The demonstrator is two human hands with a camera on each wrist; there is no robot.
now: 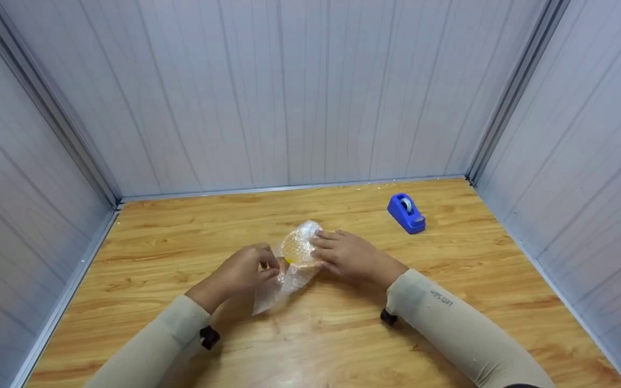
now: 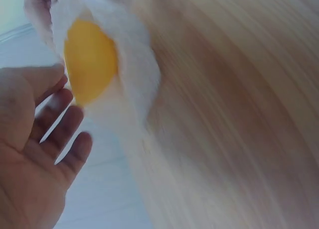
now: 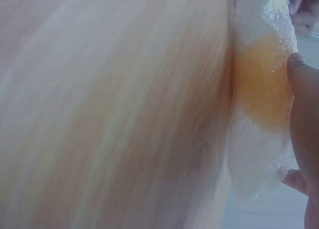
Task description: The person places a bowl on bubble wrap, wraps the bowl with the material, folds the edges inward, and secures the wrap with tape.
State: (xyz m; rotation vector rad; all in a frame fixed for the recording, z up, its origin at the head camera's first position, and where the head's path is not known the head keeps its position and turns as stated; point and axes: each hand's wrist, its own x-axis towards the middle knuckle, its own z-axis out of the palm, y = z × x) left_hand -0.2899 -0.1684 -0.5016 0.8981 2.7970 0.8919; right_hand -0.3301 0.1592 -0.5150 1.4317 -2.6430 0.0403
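A round yellow object (image 2: 90,62) sits wrapped in clear bubble wrap (image 1: 295,279) near the middle of the wooden table. My left hand (image 1: 248,265) pinches the wrap's near left edge between thumb and index finger, its other fingers loosely bent in the left wrist view. From the other side, my right hand (image 1: 347,252) rests on the wrapped bundle, fingers stretched over its right part. In the right wrist view the yellow shows blurred through the wrap, with the thumb along the bundle's side. A loose flap of wrap hangs toward the front left.
Behind and to the right stands a blue tape dispenser (image 1: 407,214) with a roll of tape in it. Pale panel walls (image 1: 289,97) close off the table (image 1: 181,226) at the back and both sides.
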